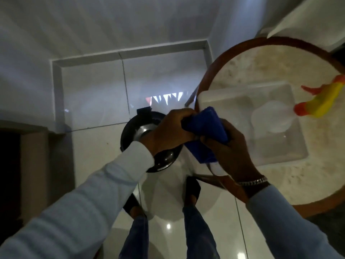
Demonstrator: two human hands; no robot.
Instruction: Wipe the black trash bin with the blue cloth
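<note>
Blue cloth (205, 128): soft, light, limp; likely best bunched into pad in one palm. Held between left hand (168, 131) and right hand (231, 152), both clenched on its folds. Black trash bin (127, 133): on floor (93, 146) directly below left hand, untouched; rigid, glossy, probably light, may slide; steady at rim.

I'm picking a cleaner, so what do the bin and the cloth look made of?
The bin looks like glossy black plastic or coated metal, with a shiny silvery top catching light. The cloth is soft blue fabric, maybe microfibre, bunching into thick folds.
</note>
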